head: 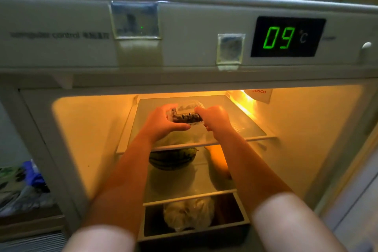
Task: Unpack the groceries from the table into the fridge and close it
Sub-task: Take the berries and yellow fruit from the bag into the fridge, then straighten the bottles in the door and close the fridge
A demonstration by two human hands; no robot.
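The fridge (306, 149) stands open in front of me, lit yellow inside. Both my arms reach in over its top glass shelf (241, 127). A clear plastic clamshell box of dark berries (187, 115) sits low over that shelf, held between my hands. My left hand (163, 121) grips the box's left end, thumb under its front edge. My right hand (213, 117) grips its right end. Whether the box rests on the glass I cannot tell.
A watermelon (171, 158) lies on the middle shelf below, beside an orange-lit item (218, 161). A bagged pale vegetable (188, 214) fills the bottom drawer (235, 221). The control panel display (287, 37) reads 09 °C. Clutter (24, 188) sits left of the fridge.
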